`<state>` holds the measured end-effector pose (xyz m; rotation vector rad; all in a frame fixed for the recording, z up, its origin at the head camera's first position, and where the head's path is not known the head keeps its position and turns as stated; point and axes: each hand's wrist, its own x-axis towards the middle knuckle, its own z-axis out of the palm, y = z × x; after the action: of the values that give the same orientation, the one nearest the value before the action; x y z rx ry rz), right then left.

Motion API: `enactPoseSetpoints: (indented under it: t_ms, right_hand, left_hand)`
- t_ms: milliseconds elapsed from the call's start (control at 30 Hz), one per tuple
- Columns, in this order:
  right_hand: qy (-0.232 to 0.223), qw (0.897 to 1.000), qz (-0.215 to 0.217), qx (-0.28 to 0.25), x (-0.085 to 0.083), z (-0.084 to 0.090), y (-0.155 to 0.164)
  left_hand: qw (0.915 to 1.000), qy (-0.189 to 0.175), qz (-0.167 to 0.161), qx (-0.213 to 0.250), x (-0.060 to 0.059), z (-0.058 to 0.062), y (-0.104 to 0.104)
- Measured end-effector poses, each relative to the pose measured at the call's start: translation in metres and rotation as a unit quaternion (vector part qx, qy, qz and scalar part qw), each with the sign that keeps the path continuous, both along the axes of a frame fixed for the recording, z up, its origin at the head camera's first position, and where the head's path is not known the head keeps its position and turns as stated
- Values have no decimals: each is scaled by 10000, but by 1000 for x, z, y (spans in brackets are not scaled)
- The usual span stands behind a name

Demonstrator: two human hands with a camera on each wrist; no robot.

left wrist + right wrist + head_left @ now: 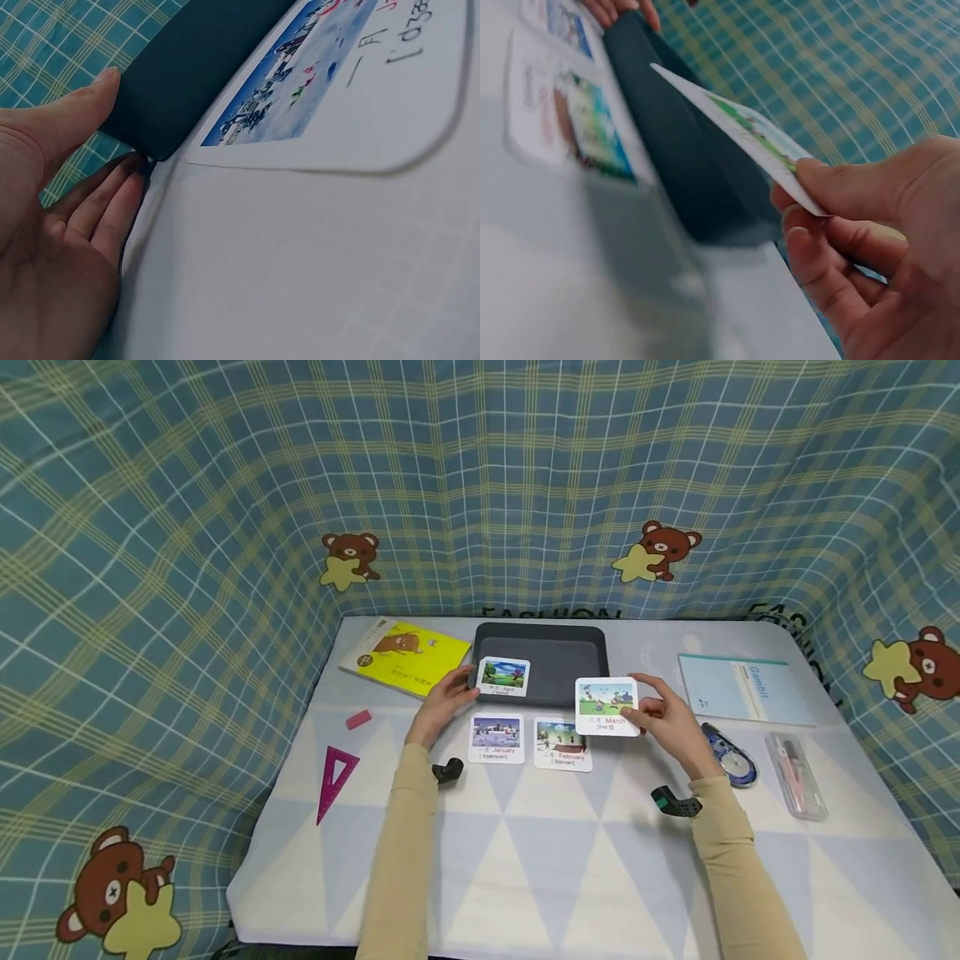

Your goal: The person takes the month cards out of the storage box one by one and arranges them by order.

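March card (607, 706) is pinched by the right hand (663, 718), raised near the front right corner of the tray (558, 660). The left hand (442, 700) touches the tray's left end; whether it grips cannot be told.

The March card (606, 705) is white with a green and blue picture and red word; the tray (562, 652) is dark grey; the book (412, 657) is yellow with a brown animal; the ruler (327, 797) is pink-purple; the eraser (358, 719) is pink; the sleeves (408, 860) are tan; the tablecloth (555, 868) has white and pale blue triangles; the curtain (480, 485) is blue with yellow and white checks.
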<state>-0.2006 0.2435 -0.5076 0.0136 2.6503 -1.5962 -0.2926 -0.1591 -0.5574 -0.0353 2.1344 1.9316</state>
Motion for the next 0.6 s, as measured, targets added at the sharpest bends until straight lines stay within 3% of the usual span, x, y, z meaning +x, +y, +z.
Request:
enactPoseSetpoints:
  t_ms: [300, 433, 600]
  right_hand:
    - [-382, 9967, 291, 662, 36, -14, 29]
    - [-107, 9894, 344, 1408, 41, -26, 33]
    - [397, 9725, 326, 2271, 43, -32, 28]
  left_hand:
    - [9999, 106, 24, 65, 0, 1, -2]
    - [9999, 110, 14, 11, 0, -2, 1]
    - [9998, 167, 38, -41, 1, -1, 1]
